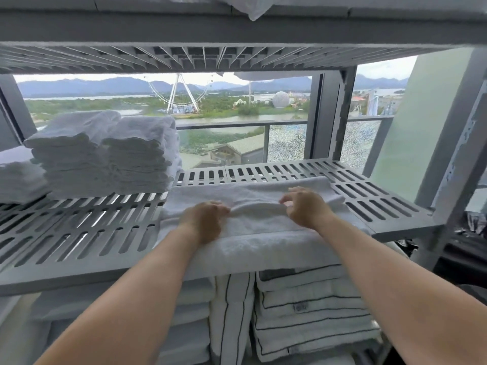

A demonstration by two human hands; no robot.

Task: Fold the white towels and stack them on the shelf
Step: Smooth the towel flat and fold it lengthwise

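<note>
A white towel (253,241) lies spread across the grey slatted shelf (79,233), its front edge hanging over the shelf lip. My left hand (205,219) rests on the towel's middle with the fingers curled into a raised fold. My right hand (305,204) hovers just right of that fold, fingers bent and apart, touching or nearly touching the cloth. At the shelf's back left stand two tall stacks of folded white towels (105,154).
Another shelf (237,30) sits close overhead. Below are folded white linens with dark stripes (308,312). More white cloth (18,177) lies at far left. A grey upright post (458,159) bounds the right side. Behind is a window with a balcony rail.
</note>
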